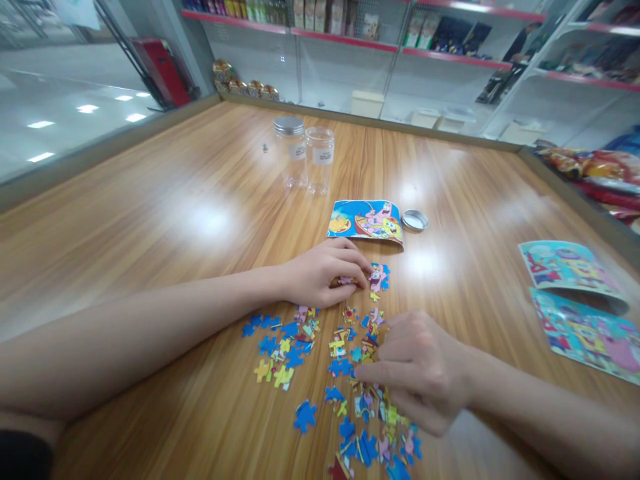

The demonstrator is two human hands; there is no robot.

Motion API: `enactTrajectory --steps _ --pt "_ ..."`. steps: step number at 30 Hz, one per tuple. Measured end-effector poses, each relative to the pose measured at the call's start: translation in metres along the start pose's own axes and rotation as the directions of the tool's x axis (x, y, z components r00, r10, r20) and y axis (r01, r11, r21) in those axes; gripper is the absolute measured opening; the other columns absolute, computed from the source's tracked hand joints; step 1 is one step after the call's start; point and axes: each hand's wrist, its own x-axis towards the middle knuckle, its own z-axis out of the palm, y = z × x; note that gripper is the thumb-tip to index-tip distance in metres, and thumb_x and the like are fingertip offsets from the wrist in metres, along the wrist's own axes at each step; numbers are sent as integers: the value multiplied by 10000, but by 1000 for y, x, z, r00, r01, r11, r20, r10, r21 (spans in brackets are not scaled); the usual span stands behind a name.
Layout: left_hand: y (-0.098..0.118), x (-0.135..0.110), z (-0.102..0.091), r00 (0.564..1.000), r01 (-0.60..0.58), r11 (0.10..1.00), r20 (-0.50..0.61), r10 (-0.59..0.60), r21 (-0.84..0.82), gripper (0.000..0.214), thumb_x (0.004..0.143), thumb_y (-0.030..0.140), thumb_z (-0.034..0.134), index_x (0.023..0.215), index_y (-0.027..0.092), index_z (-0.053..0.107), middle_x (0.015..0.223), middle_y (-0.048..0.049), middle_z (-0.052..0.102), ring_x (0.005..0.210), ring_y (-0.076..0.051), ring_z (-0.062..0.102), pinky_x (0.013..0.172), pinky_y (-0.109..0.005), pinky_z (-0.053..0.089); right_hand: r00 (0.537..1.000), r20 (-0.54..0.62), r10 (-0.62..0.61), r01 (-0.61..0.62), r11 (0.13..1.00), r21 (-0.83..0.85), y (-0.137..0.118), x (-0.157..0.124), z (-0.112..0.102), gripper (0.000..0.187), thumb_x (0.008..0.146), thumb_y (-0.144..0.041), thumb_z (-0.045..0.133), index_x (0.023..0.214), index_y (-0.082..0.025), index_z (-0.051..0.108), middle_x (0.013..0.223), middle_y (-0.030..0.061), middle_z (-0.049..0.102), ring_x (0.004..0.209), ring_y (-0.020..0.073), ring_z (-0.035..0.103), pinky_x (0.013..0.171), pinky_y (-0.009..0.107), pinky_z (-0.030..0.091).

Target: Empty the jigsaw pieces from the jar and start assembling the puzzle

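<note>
My left hand (327,273) rests on the table with its fingers bent and a little apart. Its fingertips touch the edge of a small joined cluster of jigsaw pieces (380,277), and a pinkish piece (345,281) shows under the fingers. Lower right, my right hand (423,370) hovers over or rests on loose jigsaw pieces (367,448). Its index finger is stretched out, the tip beside a blue piece (341,367); the other fingers are partly curled, and nothing shows held. More loose pieces (294,359) lie below my left forearm, and one blue piece (305,417) sits apart.
A curved picture sheet (367,221) lies beyond my hands, with a metal lid (415,220) beside it. Two clear jars stand farther back, one lidded (290,153), one uncovered (320,160). Two more picture sheets (590,340) lie right. Shelves (345,40) stand behind the table.
</note>
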Motion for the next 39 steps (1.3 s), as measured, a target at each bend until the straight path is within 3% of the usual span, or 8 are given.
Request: enactTrajectory --steps 12,24,31,34,39 --pt "-1 -1 0 999 12 1000 30 -12 8 252 821 71 582 950 210 747 1168 -56 745 1082 -225 635 1063 -414 452 998 53 31 -26 996 -86 -6 2 2 394 831 -70 486 1207 -149 571 621 -34 589 502 147 444 524 333 204" --pt "-5 1 5 999 28 999 19 -28 31 246 812 87 603 948 214 764 1160 -49 747 1050 -229 633 1060 -409 464 996 -23 86 -87 994 -72 -12 7 3 383 853 -29 490 1215 -120 576 668 -8 618 556 147 529 545 319 322" --pt "-6 0 5 1000 10 1000 12 -10 30 239 819 92 603 951 213 763 1159 -50 744 1040 -226 631 1059 -411 465 996 12 85 -84 992 -95 -14 8 7 345 868 -67 490 1193 -127 591 650 -10 598 535 156 509 527 325 335" --pt "-6 0 5 1000 23 999 14 -24 28 248 817 88 612 957 224 765 1163 -46 743 1046 -226 627 1065 -417 464 995 -24 95 -97 992 -81 -14 8 5 344 857 -61 506 1173 -131 621 710 19 615 602 166 533 560 324 385" --pt "-4 2 4 1000 30 999 -6 -30 -29 239 810 66 612 915 209 771 1149 -62 750 1042 -228 643 1057 -435 470 984 -58 167 -170 984 -51 -15 12 -1 352 850 -33 528 1146 -166 664 1008 91 690 813 207 591 682 355 485"
